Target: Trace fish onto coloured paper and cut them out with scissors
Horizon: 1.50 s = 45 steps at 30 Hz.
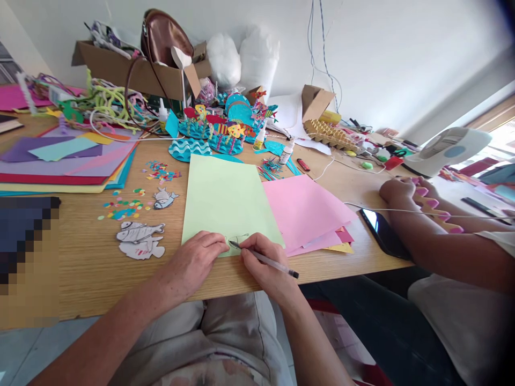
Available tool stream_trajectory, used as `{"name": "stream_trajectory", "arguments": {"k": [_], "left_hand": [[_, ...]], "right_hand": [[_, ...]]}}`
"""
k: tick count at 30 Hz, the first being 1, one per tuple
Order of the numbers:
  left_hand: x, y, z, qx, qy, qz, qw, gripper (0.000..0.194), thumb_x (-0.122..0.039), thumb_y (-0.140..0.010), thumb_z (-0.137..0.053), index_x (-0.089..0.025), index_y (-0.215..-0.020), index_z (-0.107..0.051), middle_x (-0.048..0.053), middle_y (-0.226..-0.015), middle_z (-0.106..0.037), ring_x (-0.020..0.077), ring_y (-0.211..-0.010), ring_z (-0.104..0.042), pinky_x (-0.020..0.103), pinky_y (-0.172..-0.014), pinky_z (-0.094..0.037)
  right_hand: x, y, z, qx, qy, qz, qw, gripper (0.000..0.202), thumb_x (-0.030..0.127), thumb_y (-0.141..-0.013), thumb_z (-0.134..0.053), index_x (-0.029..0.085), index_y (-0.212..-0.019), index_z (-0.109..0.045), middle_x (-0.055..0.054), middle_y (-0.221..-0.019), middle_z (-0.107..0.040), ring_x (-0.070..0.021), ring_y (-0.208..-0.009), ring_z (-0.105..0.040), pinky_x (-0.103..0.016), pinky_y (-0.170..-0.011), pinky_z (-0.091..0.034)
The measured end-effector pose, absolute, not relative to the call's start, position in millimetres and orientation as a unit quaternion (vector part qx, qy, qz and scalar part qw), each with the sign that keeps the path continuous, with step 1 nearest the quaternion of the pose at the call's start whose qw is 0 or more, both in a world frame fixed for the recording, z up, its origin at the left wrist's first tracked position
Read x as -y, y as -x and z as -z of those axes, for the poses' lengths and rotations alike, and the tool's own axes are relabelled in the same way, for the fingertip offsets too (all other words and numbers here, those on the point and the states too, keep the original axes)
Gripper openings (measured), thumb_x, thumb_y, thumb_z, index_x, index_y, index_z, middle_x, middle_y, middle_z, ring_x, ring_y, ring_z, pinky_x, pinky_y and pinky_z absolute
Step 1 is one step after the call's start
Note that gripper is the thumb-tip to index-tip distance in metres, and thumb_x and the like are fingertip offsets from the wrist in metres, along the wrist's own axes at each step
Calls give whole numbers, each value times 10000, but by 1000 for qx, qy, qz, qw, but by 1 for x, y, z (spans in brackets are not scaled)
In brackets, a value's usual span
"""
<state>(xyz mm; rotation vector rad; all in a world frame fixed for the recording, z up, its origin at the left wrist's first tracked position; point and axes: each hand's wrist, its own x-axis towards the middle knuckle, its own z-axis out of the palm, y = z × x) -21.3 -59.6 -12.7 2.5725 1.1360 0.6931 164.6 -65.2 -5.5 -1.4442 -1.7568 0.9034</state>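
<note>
A light green sheet (225, 198) lies on the wooden table in front of me, with a small dark line drawing (238, 239) near its bottom edge. My right hand (265, 262) holds a pen (271, 262) in a pinch, its tip on the drawing. Resting on the sheet's lower left edge, my left hand (201, 262) lies flat, fingers pointing toward the pen tip, holding nothing. Paper fish cutouts (140, 239) lie left of the sheet. Pink paper (306, 209) is at its right.
Coloured paper stacks (72, 161) and confetti (126, 206) lie left. Decorated sea crafts (209, 136), glue bottles (287, 151) and a cardboard box (120, 69) stand behind. At right are a phone (382, 233), a cable and another person's arms (426, 230) holding a pink-tipped craft.
</note>
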Motion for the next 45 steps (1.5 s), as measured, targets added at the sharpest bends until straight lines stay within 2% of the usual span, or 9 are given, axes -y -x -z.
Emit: {"name": "stream_trajectory", "arguments": {"k": [15, 18, 22, 27, 31, 34, 37, 40, 45], "left_hand": [[60, 21, 12, -390, -884, -233, 106, 374, 33, -761, -350, -123, -978, -613, 90, -1017, -632, 201, -964, -549, 336, -846, -480], [60, 20, 15, -391, -885, -236, 97, 367, 28, -763, -353, -124, -969, -616, 90, -1015, -636, 200, -955, -556, 337, -839, -488], [60, 21, 11, -389, -878, -260, 97, 368, 7, -787, -332, -142, -954, -625, 79, -990, -647, 182, -947, -576, 318, -836, -495], [67, 32, -15, -457, -769, -417, 163, 253, -141, -847, -409, -180, -975, -624, 61, -1021, -641, 179, -988, -585, 319, -918, -453], [78, 45, -33, -518, -536, -551, 376, 265, -286, -806, -557, -247, -1066, -585, 15, -1142, -605, 208, -1141, -514, 351, -1023, -372], [86, 55, -36, -519, -403, -583, 477, 316, -350, -719, -661, -280, -1021, -604, -15, -1203, -573, 224, -1245, -412, 370, -1095, -271], [93, 60, -35, -535, -323, -580, 523, 430, -420, -586, -746, -295, -978, -622, -21, -1222, -563, 253, -1275, -366, 403, -1116, -226], [98, 61, -36, -551, -282, -569, 542, 496, -425, -511, -784, -310, -967, -625, -33, -1253, -543, 258, -1293, -335, 420, -1124, -196], [98, 60, -32, -530, -313, -564, 550, 424, -362, -656, -719, -318, -1056, -585, -31, -1335, -481, 214, -1308, -322, 431, -1110, -216]], "right_hand": [[65, -165, 5, 660, 557, -357, 356, 71, 182, -734, -498, 195, -740, -567, 54, -571, -540, -98, -512, -467, -208, -490, -335], [66, -166, 4, 622, 546, -398, 395, 51, 200, -735, -507, 197, -733, -558, 43, -571, -573, -111, -520, -493, -220, -499, -357], [69, -169, 2, 564, 513, -419, 493, 20, 197, -730, -524, 201, -737, -542, 35, -574, -603, -120, -546, -538, -231, -535, -402], [76, -183, -1, 527, 530, -359, 559, 59, 251, -774, -543, 207, -808, -565, 26, -629, -616, -119, -583, -557, -242, -581, -438], [80, -203, -3, 537, 593, -295, 522, 184, 347, -817, -516, 197, -871, -608, -27, -714, -665, -158, -663, -609, -272, -627, -472], [81, -218, -3, 588, 618, -236, 465, 207, 358, -830, -498, 195, -896, -608, -67, -827, -690, -203, -791, -636, -311, -713, -483], [80, -227, -1, 625, 636, -183, 413, 223, 334, -821, -499, 195, -980, -573, -91, -951, -678, -224, -872, -633, -341, -764, -480], [79, -229, 0, 653, 640, -157, 374, 266, 322, -831, -472, 176, -1042, -540, -114, -997, -656, -230, -883, -628, -352, -762, -479], [76, -226, 3, 675, 643, -133, 336, 298, 316, -832, -439, 166, -1076, -519, -134, -1043, -631, -254, -896, -615, -378, -751, -469]]}}
